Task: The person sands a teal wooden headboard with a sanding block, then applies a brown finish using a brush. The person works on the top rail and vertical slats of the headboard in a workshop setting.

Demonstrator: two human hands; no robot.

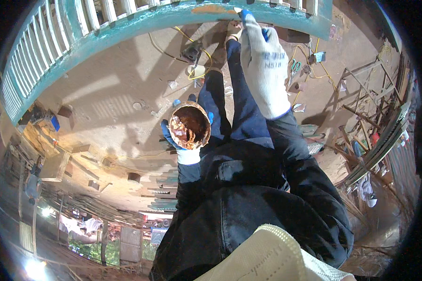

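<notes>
My left hand (188, 157), in a white glove with blue fingertips, wraps round a round tub (190, 103) with a crusted rim. Inside the tub is reddish-brown paste (188, 132), caked on the wall. My right hand (266, 68), gloved alike, reaches up to a teal-painted rail with white slats (143, 22). Its fingers are closed at the rail's edge, and a small pale tip shows past them; what they hold is mostly hidden. Just left of that tip, an orange-brown smear (211, 9) lies on the teal paint.
On the dirt floor beyond my legs sits a dark power tool (192, 52) with a yellow cord. Teal-handled scissors (295, 66) lie at the right among wires. Wooden frames (368, 86) and scrap crowd the far right. A wooden box (56, 166) stands at the left.
</notes>
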